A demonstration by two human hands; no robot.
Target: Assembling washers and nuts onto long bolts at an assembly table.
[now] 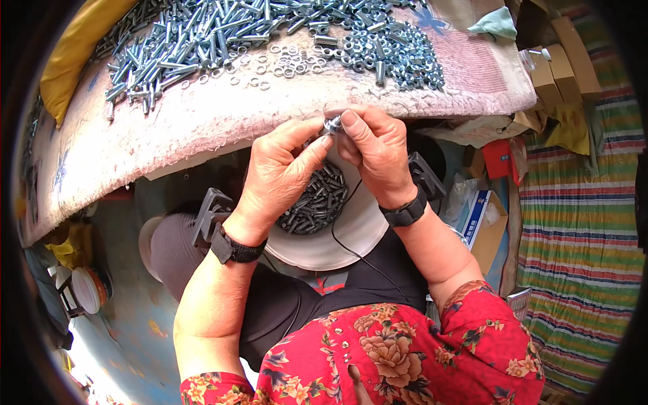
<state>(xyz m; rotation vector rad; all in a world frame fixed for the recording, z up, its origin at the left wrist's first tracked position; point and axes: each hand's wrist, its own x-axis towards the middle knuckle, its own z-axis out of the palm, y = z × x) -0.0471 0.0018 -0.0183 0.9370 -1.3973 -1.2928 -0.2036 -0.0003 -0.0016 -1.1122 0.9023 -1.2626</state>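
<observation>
My left hand [283, 165] and my right hand [379, 145] meet at the near edge of the cloth-covered table [223, 128]. Between the pinched thumbs and fingers of both is a small shiny metal bolt [333, 125], which seems to carry a nut or ring; the fingers hide most of it. Below my hands, a white tub [361, 246] sits between my legs, holding a heap of dark bolts [317, 202]. On the table beyond lie a large pile of silvery bolts [202, 40], scattered flat washers [290, 64] and a heap of nuts [412, 57].
A yellow cloth [64, 67] lies at the table's left end, a pale green cloth [495, 24] at its far right corner. Cardboard boxes [563, 71] stand to the right, above a striped floor covering [580, 256]. A thin black cable [344, 246] hangs across the tub.
</observation>
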